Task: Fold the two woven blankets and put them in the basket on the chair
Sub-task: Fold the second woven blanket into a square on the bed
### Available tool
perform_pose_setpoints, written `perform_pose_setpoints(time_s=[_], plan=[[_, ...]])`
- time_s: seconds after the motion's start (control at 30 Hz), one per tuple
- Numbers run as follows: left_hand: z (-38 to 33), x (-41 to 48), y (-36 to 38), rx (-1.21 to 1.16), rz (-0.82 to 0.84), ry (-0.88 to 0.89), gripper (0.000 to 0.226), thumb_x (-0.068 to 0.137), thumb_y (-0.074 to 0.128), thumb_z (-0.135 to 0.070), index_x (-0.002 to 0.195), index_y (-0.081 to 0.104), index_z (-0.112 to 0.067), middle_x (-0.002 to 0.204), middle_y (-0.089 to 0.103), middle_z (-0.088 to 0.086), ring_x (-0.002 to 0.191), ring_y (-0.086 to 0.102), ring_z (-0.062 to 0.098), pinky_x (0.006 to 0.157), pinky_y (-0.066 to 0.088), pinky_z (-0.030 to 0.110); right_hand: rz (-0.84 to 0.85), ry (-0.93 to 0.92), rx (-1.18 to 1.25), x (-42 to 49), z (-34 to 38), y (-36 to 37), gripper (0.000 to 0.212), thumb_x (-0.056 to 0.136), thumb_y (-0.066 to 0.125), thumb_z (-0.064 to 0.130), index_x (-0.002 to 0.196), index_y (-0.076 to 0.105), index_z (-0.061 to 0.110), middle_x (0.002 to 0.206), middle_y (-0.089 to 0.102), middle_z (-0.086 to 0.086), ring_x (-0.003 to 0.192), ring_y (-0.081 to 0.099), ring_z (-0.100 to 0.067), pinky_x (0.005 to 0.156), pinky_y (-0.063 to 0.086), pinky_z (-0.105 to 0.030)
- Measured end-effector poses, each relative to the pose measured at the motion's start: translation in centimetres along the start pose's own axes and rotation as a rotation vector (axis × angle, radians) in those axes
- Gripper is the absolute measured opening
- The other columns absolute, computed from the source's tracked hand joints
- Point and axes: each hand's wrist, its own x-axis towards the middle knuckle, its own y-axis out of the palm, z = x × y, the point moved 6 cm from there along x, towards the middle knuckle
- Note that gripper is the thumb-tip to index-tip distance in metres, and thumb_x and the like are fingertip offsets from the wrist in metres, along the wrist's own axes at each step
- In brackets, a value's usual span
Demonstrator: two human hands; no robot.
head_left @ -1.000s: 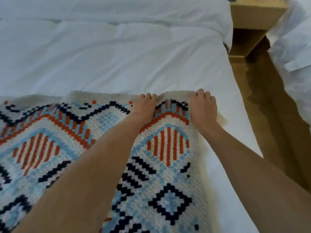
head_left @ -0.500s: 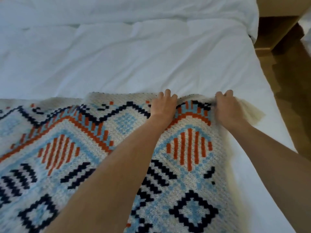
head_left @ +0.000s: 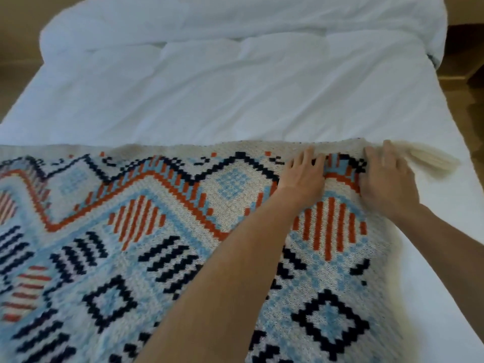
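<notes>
the bed fills most of what i see, covered in a white duvet that bunches into a thick roll at the far end. brown floor shows past its right side.

the woven blanket lies spread flat on the near half of the bed, pattern up: cream ground with orange zigzags, pale blue diamonds and dark navy stepped bars and squares. its far edge runs straight across the bed from left to right. the blanket runs out of view at the left and at the bottom, so i cannot tell which way its long axis lies. its right side stops short of the bed's right edge, leaving a strip of duvet bare there, and a pale fuzzy fringe trails along that side.

both my arms reach forward over the blanket toward its far right corner. my left grip lies palm down on the weave just inside the far edge, fingers straight and slightly apart, clamped on nothing. my right grip rests just beside it at the corner itself, blurred, fingers stretched flat over the cloth, holding nothing that i can make out.

a cream tassel sticks out from the corner just beyond my right fingertips, lying on the duvet and pointing right.
</notes>
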Motion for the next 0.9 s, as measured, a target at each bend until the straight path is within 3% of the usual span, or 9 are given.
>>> perform_pose_setpoints(time_s=[0.13, 0.3, 0.5, 0.77, 0.9], plan=[[1.0, -3.9, 0.3, 0.074, 0.019, -0.004, 0.054, 0.096, 0.044, -0.032, 0.142, 0.026, -0.012, 0.150, 0.023, 0.013, 0.138, 0.022, 0.031, 0.114, 0.021, 0.046, 0.027, -0.020, 0.019, -3.5, 2.4, 0.9, 0.054, 0.096, 0.039, 0.035, 0.143, 0.026, 0.012, 0.152, 0.018, -0.020, 0.137, 0.020, -0.039, 0.110, 0.022, -0.054], [3.5, -10.6, -0.2, 0.099, 0.066, -0.079, 0.055, 0.096, 0.040, -0.032, 0.144, 0.023, -0.011, 0.149, 0.023, 0.012, 0.137, 0.022, 0.030, 0.111, 0.025, 0.049, 0.097, -0.056, 0.046, -9.7, 5.9, 1.6, 0.051, 0.096, 0.035, 0.039, 0.140, 0.029, 0.015, 0.152, 0.018, -0.019, 0.137, 0.021, -0.039, 0.111, 0.024, -0.054], [4.9, -20.0, -0.1, 0.059, 0.194, -0.171, 0.051, 0.095, 0.040, -0.027, 0.141, 0.024, -0.011, 0.147, 0.021, 0.012, 0.137, 0.019, 0.031, 0.108, 0.028, 0.052, 0.254, -0.035, -0.015, -18.4, 8.6, 2.1, 0.061, 0.098, 0.031, 0.045, 0.149, 0.015, 0.016, 0.158, 0.004, -0.014, 0.144, 0.006, -0.033, 0.115, 0.011, -0.047], [1.6, -31.1, -0.1, 0.032, 0.328, -0.142, 0.057, 0.098, 0.038, -0.033, 0.146, 0.016, -0.015, 0.155, 0.008, 0.011, 0.143, 0.009, 0.032, 0.111, 0.022, 0.053, 0.324, -0.007, -0.016, -31.0, 9.5, 0.0, 0.057, 0.098, 0.032, 0.043, 0.148, 0.017, 0.022, 0.158, 0.006, -0.011, 0.144, 0.008, -0.030, 0.115, 0.015, -0.044], [-1.2, -35.6, 0.2, 0.018, 0.376, -0.090, 0.056, 0.098, 0.037, -0.032, 0.147, 0.016, -0.014, 0.156, 0.007, 0.011, 0.143, 0.007, 0.032, 0.111, 0.023, 0.052, 0.348, 0.094, 0.041, -36.5, 8.5, -1.3, 0.055, 0.097, 0.031, 0.043, 0.147, 0.020, 0.022, 0.156, 0.015, -0.012, 0.142, 0.014, -0.030, 0.114, 0.017, -0.043]])
